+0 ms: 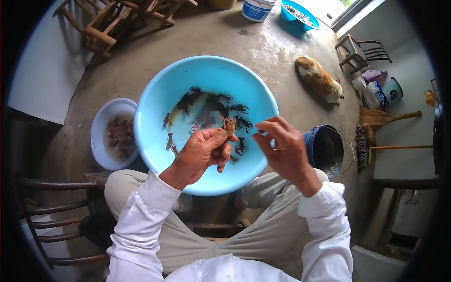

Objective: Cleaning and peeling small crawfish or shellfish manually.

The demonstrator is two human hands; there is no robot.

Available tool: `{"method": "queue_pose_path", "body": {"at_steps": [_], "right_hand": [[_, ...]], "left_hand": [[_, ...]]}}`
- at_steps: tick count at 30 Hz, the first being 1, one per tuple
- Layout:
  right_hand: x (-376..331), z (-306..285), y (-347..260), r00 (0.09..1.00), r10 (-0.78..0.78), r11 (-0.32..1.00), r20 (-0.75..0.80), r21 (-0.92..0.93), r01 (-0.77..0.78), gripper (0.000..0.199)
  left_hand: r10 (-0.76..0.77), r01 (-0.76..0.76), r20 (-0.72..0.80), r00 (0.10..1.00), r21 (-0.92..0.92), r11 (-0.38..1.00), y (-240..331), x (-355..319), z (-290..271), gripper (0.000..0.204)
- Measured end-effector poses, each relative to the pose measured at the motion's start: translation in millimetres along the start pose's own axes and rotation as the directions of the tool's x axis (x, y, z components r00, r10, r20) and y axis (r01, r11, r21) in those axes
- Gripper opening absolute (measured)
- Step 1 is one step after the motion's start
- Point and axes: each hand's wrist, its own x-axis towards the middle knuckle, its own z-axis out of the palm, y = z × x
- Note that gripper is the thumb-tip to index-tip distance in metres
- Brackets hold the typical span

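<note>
Presently: left hand (202,152) pinching one brown crayfish (229,126) over the light-blue basin (155,101); right hand (282,148) at three o'clock, loosely curled, empty. White bowl (101,127) at nine o'clock.

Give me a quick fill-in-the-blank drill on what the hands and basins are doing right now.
1. The left hand pinches a small brown ____ above the big blue basin.
2. The right hand holds ____.
3. The white bowl sits on the person's ____ side of the blue basin.
4. The animal lying on the floor beyond the dark bucket is a ____.

Missing words: crayfish; nothing; left; cat
</note>
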Motion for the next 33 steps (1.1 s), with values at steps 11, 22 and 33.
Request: {"method": "queue_pose_path", "body": {"at_steps": [11,22,33], "right_hand": [[7.3,44.4,-2.7,0.984,-0.157,0.988,-0.083,-0.026,0.155,0.027],[3.8,47.8,5.2,0.967,-0.251,0.965,-0.039,-0.089,0.247,0.021],[0.5,43.8,13.2,0.994,-0.100,0.959,-0.042,0.263,0.107,0.024]], "left_hand": [[0.004,-0.004,-0.019,1.000,0.036,0.999,-3.8,2.5,-1.2,0.028],[0.012,0.004,-0.041,0.999,0.362,0.932,-0.5,1.3,-1.1,0.026],[-0.144,0.133,0.067,0.987,0.150,0.980,8.0,-3.5,3.6,0.024]]}}
